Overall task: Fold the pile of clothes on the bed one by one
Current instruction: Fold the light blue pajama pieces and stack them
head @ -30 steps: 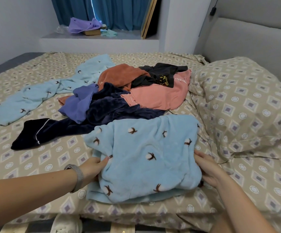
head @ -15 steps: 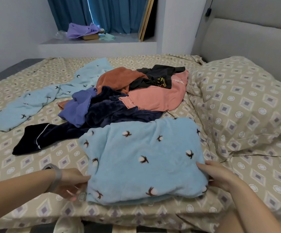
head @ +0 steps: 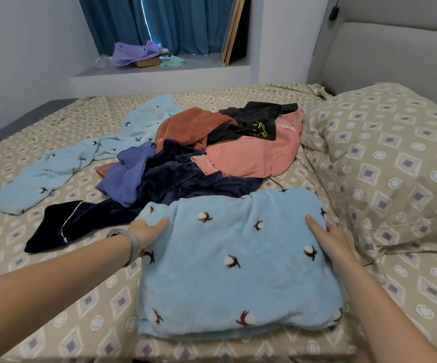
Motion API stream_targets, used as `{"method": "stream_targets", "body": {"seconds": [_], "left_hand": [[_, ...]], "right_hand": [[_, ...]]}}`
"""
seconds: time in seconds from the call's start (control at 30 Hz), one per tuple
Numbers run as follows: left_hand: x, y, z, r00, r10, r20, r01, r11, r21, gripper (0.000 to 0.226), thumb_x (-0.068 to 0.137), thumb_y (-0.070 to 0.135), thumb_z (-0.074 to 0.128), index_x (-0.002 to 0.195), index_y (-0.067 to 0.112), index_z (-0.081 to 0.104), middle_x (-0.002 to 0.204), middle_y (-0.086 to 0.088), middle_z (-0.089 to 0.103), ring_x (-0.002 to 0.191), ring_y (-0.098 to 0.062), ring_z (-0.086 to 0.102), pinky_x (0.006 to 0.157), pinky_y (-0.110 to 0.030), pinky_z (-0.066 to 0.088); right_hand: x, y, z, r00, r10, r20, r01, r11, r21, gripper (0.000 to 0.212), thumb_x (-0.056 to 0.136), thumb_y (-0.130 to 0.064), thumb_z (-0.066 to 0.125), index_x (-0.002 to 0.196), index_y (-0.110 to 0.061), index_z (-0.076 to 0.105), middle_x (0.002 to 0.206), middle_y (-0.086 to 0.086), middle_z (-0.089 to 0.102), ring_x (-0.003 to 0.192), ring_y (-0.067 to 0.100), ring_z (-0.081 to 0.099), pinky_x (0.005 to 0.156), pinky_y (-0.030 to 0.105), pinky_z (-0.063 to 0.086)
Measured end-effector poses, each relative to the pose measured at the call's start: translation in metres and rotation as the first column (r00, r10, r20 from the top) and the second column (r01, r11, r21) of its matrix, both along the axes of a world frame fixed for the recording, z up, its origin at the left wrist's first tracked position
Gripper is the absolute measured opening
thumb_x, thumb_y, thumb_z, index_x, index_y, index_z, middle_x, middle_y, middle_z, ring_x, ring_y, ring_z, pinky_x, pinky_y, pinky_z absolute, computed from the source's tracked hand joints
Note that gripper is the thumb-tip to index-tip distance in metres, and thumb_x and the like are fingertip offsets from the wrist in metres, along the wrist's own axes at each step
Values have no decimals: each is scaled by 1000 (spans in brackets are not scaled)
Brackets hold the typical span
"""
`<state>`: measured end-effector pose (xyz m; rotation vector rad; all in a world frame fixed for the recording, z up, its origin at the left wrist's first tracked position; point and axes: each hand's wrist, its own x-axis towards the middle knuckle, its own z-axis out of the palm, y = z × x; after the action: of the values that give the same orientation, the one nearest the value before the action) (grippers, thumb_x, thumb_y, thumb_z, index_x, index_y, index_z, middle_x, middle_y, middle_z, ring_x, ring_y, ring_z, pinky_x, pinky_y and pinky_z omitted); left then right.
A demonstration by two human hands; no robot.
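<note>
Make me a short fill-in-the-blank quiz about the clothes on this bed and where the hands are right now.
1. Both hands rest on the folded light ____ garment with the cotton-flower print.
2. The left hand wears a ____ on its wrist.
3. The black garment lies on top of the ____ one at the far right of the pile.
4. To the right of the pile lies a patterned ____.

Missing words: blue; band; pink; pillow

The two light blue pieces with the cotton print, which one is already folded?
The light blue piece nearest the camera, a compact stacked rectangle with the left hand and right hand on its sides. The other blue piece lies stretched out flat, far left.
</note>
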<state>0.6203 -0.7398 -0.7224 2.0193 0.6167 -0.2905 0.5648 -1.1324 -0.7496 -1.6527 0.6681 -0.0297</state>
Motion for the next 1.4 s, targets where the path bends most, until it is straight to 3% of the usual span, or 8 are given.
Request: {"method": "stream_targets", "body": {"seconds": [0.2,0.47,0.67,0.9,1.03,1.1,1.17,1.4], "left_hand": [[21,-5,6,978,-12,209,30,996,-82,45,100,45,42,127,11,56,117,-9,62,107,-33,59,99,-49,46],[22,16,-18,991,83,-105,-109,956,-272,51,92,60,46,116,18,63,116,-12,69,101,-29,64,99,-43,46],[39,0,3,996,87,-30,-91,979,-180,119,41,85,73,138,19,50,129,-4,60,110,-31,61,98,-48,48],[44,-7,3,998,17,61,0,960,-281,46,93,58,46,110,17,58,97,-4,68,90,-25,65,81,-37,51],[35,8,-10,994,104,-21,-105,993,-59,70,93,62,42,131,5,51,123,-14,61,103,-35,62,94,-45,50],[23,7,-12,993,100,-61,-105,991,-78,72,91,66,41,131,8,52,120,-13,63,88,-30,63,73,-35,52],[6,3,-5,990,46,-134,-75,974,-216,68,87,71,44,123,15,60,105,-6,66,74,-22,58,59,-27,41],[-67,4,21,890,-419,-182,254,785,-565,48,76,39,75,119,20,65,121,-3,68,111,-24,64,95,-40,48]], "right_hand": [[26,-10,-6,998,5,62,1,996,-94,38,89,-45,63,117,-20,64,118,6,68,106,26,63,97,42,49],[48,-19,-13,1000,-18,21,18,1000,16,37,89,-35,65,118,-13,62,111,7,68,95,26,65,91,39,51],[66,-24,-12,998,-33,51,28,994,102,64,79,-52,73,123,-9,59,110,5,68,94,22,67,91,37,52],[74,-14,1,993,-54,110,40,991,125,21,98,-28,56,113,-14,54,98,1,63,77,13,57,53,11,48],[74,-21,-24,999,-40,5,40,998,-49,36,97,-39,54,119,-10,60,123,8,62,107,24,59,94,34,47],[68,-21,-26,999,-49,-20,48,996,-72,50,97,-45,49,131,-10,56,136,13,56,121,29,55,105,41,42],[59,-22,-22,997,-49,-51,46,996,-75,56,98,-50,42,138,-13,51,143,11,50,129,29,49,108,40,38],[-6,-15,-17,980,85,-177,-102,991,-88,60,95,-55,42,127,-8,60,125,15,63,110,31,62,101,41,46]]}}
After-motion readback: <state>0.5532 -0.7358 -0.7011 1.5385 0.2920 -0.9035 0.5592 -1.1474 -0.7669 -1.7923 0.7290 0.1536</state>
